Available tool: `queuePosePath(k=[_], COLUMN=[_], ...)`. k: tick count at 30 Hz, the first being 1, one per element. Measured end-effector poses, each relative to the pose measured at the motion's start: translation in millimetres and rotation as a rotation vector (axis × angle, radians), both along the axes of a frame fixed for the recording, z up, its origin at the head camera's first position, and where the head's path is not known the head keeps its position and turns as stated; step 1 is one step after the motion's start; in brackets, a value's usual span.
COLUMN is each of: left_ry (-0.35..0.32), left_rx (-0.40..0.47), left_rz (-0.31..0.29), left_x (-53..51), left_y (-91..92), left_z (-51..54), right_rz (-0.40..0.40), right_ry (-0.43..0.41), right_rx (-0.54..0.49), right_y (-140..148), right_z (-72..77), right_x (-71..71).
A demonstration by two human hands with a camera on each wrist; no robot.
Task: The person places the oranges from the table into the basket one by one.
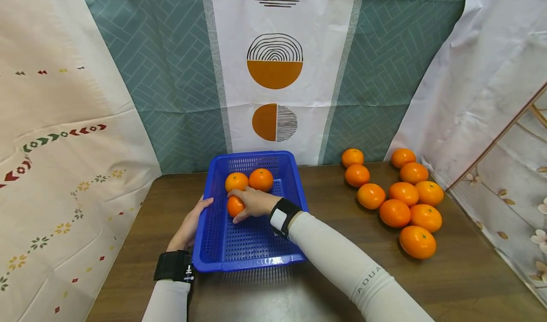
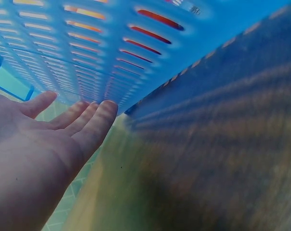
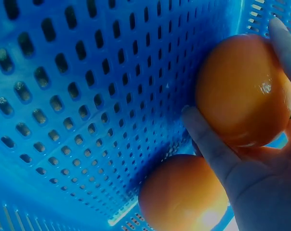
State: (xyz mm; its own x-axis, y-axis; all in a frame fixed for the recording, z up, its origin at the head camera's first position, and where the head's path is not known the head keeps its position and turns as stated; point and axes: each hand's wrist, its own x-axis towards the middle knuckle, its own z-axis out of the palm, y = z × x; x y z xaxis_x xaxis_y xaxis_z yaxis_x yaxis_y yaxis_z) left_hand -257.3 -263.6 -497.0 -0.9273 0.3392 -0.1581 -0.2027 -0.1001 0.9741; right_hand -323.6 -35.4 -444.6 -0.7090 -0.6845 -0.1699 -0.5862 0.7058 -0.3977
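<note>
In the head view a blue basket stands on the table with three oranges inside. The right hand reaches into it, thumb and fingers curled round the orange nearest the front. Behind that one, two more oranges lie side by side. In the right wrist view the hand has its digits on both sides of the orange, with another orange close by. Against the basket's left wall rests the left hand; the left wrist view shows this hand with fingers extended along the slotted wall.
Several oranges lie in a loose group on the wooden table, right of the basket. Patterned cloths hang behind the table and along both sides.
</note>
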Motion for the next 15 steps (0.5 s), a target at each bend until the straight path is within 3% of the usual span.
queuePosePath(k=[6, 15], left_ry=[-0.010, 0.042], left_rx=[-0.001, 0.027], left_rz=[0.015, -0.029], left_x=[0.0, 0.4], left_y=[1.2, 1.2], left_z=[0.6, -0.4], right_rz=[0.021, 0.023], right_ry=[-0.001, 0.088], right_rx=[0.005, -0.019], right_y=[-0.1, -3.7], right_z=[-4.7, -1.9], right_x=[-2.2, 1.8])
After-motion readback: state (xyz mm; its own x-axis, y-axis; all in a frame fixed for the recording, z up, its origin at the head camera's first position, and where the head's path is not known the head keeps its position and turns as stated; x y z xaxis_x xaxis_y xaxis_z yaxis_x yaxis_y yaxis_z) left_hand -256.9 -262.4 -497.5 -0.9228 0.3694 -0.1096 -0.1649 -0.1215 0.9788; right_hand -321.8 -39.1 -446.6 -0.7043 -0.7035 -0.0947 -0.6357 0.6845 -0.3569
